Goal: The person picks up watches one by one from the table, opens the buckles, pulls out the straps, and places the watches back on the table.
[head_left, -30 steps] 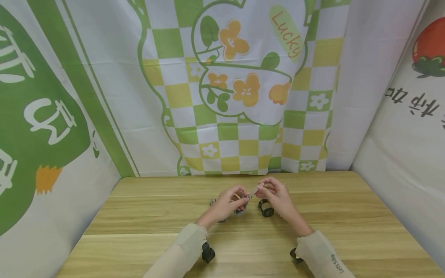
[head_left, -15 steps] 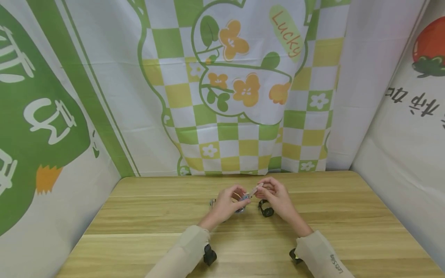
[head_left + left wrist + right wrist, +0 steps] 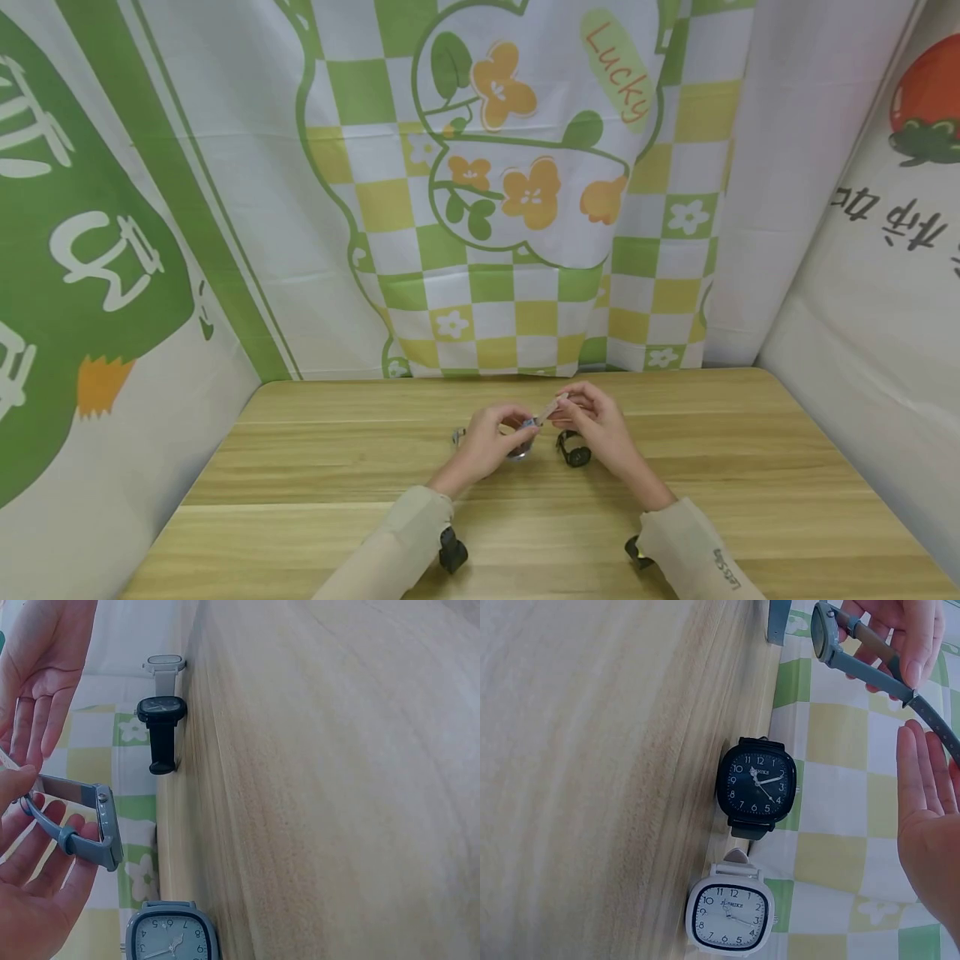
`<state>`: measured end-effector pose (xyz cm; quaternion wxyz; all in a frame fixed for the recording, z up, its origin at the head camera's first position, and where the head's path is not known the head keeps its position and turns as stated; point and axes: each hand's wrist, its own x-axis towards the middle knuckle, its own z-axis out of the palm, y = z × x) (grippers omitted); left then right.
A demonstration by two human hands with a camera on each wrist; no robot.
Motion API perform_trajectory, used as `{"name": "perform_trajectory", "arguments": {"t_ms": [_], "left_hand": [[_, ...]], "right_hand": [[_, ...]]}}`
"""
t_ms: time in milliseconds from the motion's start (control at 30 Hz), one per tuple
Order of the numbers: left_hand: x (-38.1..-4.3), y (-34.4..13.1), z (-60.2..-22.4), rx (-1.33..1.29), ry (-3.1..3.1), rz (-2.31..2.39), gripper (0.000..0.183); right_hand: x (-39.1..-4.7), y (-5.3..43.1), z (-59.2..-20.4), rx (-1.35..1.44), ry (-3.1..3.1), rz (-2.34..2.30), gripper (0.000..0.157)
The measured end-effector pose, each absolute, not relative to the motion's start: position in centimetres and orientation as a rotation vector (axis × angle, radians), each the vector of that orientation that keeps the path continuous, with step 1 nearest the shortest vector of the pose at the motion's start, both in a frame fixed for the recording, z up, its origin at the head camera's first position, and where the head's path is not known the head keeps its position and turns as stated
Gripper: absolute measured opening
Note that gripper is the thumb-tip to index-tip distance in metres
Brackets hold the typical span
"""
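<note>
My left hand (image 3: 489, 439) holds a grey-blue wristwatch, its thumb pressing on the strap and its fingers behind. In the left wrist view the watch case (image 3: 110, 827) stands on edge, and the strap (image 3: 66, 838) is closed into a loop. The long strap end (image 3: 932, 718) runs out beyond the left thumb towards my right hand (image 3: 602, 423), which pinches its tip. Most of that pinch is out of sight in the wrist views. A black wristwatch (image 3: 757, 781) stands close to the right hand, with a white wristwatch (image 3: 731, 916) beside it.
Another grey-blue wristwatch (image 3: 172, 935) stands on the wooden table (image 3: 337, 467) near my left hand, mostly behind it in the head view. A checked cloth (image 3: 517, 325) hangs along the table's far edge. Black wrist cameras (image 3: 452, 550) sit at both sleeves.
The left hand has shifted slightly right, and the watch in it has turned a little, showing more blue-grey near the thumb. My right hand keeps its place at the strap end.
</note>
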<state>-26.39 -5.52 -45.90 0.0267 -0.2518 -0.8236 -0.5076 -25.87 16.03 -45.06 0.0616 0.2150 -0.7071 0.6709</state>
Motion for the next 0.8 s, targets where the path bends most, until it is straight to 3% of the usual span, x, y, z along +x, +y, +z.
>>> {"name": "perform_trajectory", "arguments": {"t_ms": [800], "left_hand": [[-26.06, -5.24, -45.72, -0.793, -2.519, -1.625, 0.019]], "right_hand": [[-25.86, 15.94, -45.11, 0.659, -2.141, 2.056, 0.025]]}}
